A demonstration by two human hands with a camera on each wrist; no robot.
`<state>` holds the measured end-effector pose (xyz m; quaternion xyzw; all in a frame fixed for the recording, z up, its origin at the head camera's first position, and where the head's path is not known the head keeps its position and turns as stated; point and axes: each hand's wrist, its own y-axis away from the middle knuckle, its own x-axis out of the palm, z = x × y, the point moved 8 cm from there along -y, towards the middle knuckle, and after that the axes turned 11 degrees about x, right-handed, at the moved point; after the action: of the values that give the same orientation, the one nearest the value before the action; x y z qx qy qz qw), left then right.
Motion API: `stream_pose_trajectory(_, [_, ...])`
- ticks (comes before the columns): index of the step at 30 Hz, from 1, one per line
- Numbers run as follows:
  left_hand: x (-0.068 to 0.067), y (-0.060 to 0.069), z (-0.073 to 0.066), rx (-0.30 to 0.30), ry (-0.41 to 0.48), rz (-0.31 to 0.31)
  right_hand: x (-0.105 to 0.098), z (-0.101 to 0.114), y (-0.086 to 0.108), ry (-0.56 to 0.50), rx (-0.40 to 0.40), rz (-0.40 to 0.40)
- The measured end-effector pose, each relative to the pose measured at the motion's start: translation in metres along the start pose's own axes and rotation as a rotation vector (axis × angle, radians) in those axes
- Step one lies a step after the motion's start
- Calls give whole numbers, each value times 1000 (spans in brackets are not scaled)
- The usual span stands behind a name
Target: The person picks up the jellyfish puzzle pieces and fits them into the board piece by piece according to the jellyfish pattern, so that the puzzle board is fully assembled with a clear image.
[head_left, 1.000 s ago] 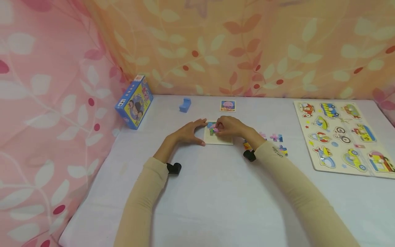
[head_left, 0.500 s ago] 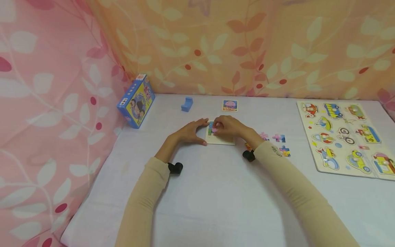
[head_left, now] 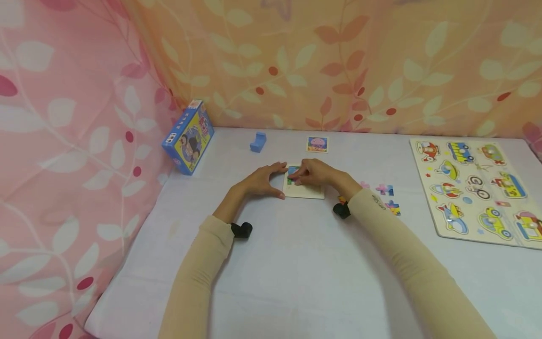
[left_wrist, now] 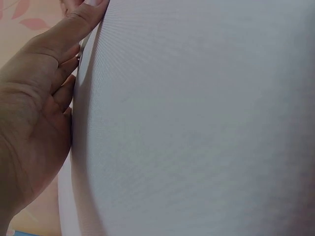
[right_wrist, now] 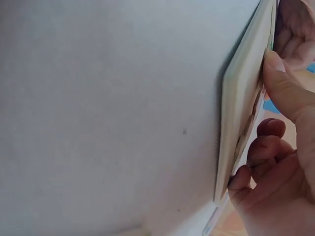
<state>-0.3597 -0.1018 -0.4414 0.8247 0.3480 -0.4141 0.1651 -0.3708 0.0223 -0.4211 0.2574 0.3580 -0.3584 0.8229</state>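
A small cream puzzle board (head_left: 302, 192) lies mid-table, with blue and green jigsaw pieces (head_left: 290, 171) in its upper left part. My left hand (head_left: 260, 181) rests at the board's left side, fingers and thumb spread apart. Over the board, my right hand (head_left: 315, 173) has curled fingers and holds a jigsaw piece down at the upper left; that piece is mostly hidden under the fingertips. In the right wrist view, the thumb (right_wrist: 283, 86) reaches onto the board (right_wrist: 241, 113) while the other fingers curl by its edge.
Loose jigsaw pieces (head_left: 385, 189) lie right of the board, some partly behind the right wrist. A jellyfish picture card (head_left: 317, 144), a small blue block (head_left: 258, 142) and a blue box (head_left: 188, 137) stand behind. A large vehicle peg puzzle (head_left: 470, 188) lies far right.
My right hand has shifted slightly over the board, and the pink piece seen at its fingertips is now mostly covered. The left hand keeps its place; the view has shifted a little.
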Motion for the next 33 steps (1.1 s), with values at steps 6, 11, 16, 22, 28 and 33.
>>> stream_pose_trajectory(6, [1, 0, 0, 5, 5, 1, -1, -6, -1, 21, 111, 5])
stream_pose_trajectory(11, [0, 0, 1, 25, -6, -8, 0, -8, -2, 43, 156, 12])
stream_pose_trajectory(16, [1, 0, 1, 18, -8, 27, 1, -8, -2, 53, 159, 12])
stream_pose_trajectory(22, [5, -2, -3, 25, -10, 70, -5, -15, 0, -7, 118, -58])
stream_pose_trajectory(28, [4, -2, -2, 19, -27, 62, -19, -7, 19, 137, 138, -247])
stream_pose_trajectory(33, [4, -1, 0, 10, -20, 55, -15, 0, 22, 165, 195, -287])
